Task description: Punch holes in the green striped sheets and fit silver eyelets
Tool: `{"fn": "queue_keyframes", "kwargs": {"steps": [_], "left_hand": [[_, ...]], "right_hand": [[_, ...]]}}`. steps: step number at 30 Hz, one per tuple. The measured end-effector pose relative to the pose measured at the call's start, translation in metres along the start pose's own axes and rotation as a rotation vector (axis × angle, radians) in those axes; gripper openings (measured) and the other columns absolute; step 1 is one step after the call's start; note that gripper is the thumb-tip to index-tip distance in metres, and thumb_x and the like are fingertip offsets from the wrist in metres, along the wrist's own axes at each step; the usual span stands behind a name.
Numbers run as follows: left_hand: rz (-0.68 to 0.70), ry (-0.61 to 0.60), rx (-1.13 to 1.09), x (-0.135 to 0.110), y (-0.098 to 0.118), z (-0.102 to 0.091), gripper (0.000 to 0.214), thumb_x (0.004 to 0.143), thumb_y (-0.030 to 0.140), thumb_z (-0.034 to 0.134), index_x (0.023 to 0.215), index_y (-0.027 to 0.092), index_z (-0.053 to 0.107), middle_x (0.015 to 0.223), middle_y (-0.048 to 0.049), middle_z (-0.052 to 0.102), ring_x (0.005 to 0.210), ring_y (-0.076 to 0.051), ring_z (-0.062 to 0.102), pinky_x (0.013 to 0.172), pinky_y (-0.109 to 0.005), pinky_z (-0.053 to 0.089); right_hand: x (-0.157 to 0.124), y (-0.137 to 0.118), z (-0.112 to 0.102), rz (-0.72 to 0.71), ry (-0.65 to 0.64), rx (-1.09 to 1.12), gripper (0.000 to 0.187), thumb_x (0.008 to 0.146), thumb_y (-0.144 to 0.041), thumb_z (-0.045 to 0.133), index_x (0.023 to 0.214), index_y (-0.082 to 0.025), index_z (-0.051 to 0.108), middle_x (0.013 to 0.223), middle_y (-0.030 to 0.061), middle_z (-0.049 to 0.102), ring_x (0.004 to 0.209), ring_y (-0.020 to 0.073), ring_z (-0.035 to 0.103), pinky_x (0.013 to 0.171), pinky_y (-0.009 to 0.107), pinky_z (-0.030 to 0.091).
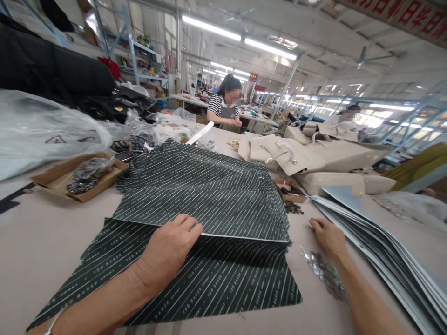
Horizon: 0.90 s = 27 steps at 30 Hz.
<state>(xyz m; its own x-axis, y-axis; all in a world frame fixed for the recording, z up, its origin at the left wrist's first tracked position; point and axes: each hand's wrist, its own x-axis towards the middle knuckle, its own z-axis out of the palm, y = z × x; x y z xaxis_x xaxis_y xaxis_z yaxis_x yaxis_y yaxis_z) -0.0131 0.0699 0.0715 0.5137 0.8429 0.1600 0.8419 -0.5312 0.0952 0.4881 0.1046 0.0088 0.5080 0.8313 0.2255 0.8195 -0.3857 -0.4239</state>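
A stack of dark green lining fabric (206, 204) with white diagonal stripes and printed lettering lies across the middle of the table. My left hand (171, 246) is closed on the raised front edge of an upper fabric piece, lifting it over the lower part, which spreads toward me. To the right of the fabric, my right hand (330, 237) has its thumb and fingers pressed together. Whatever they may hold is too small to make out. Just below that hand, a pile of small shiny metal pieces (326, 274) rests on the table (279, 321).
A cardboard tray (84, 197) with bagged hardware sits at the left, near plastic sheeting (49, 130). Grey-edged sheets (377, 246) are stacked at the right. Beige bags (314, 153) lie behind. A small box (289, 190) holds dark parts. Across the table a person (226, 104) works.
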Motion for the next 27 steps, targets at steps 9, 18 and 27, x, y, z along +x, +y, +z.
{"fn": "queue_keyframes", "kwargs": {"steps": [9, 18, 27], "left_hand": [[-0.144, -0.274, -0.472, 0.003, 0.017, 0.008, 0.014, 0.094, 0.020, 0.047, 0.100, 0.024, 0.059, 0.095, -0.0004, 0.068, 0.092, -0.022, 0.065, 0.079, -0.033, 0.044], [-0.137, -0.422, -0.469, 0.016, 0.016, 0.019, 0.010, 0.084, 0.018, 0.058, 0.076, 0.022, 0.063, 0.085, -0.0011, 0.067, 0.086, -0.023, 0.063, 0.073, -0.031, 0.037], [-0.176, -0.634, -0.627, 0.028, 0.008, 0.016, 0.012, 0.080, 0.032, 0.059, 0.081, 0.021, 0.065, 0.076, 0.0008, 0.063, 0.073, -0.017, 0.055, 0.066, -0.027, 0.033]], "right_hand": [[-0.019, -0.030, -0.011, 0.104, 0.035, 0.348, 0.055, 0.070, -0.066, 0.061, 0.086, -0.014, 0.070, 0.071, 0.0095, 0.073, 0.059, 0.0220, 0.068, 0.061, 0.033, 0.054], [-0.073, -0.093, -0.029, 0.044, -0.127, 0.652, 0.054, 0.063, -0.070, 0.075, 0.065, -0.018, 0.062, 0.046, -0.0048, 0.050, 0.041, 0.0094, 0.043, 0.042, 0.024, 0.037], [-0.213, -0.191, -0.014, 0.039, -0.643, 1.061, 0.031, 0.081, -0.048, 0.078, 0.094, -0.020, 0.073, 0.069, 0.0007, 0.072, 0.062, 0.0145, 0.068, 0.063, 0.028, 0.060]]}}
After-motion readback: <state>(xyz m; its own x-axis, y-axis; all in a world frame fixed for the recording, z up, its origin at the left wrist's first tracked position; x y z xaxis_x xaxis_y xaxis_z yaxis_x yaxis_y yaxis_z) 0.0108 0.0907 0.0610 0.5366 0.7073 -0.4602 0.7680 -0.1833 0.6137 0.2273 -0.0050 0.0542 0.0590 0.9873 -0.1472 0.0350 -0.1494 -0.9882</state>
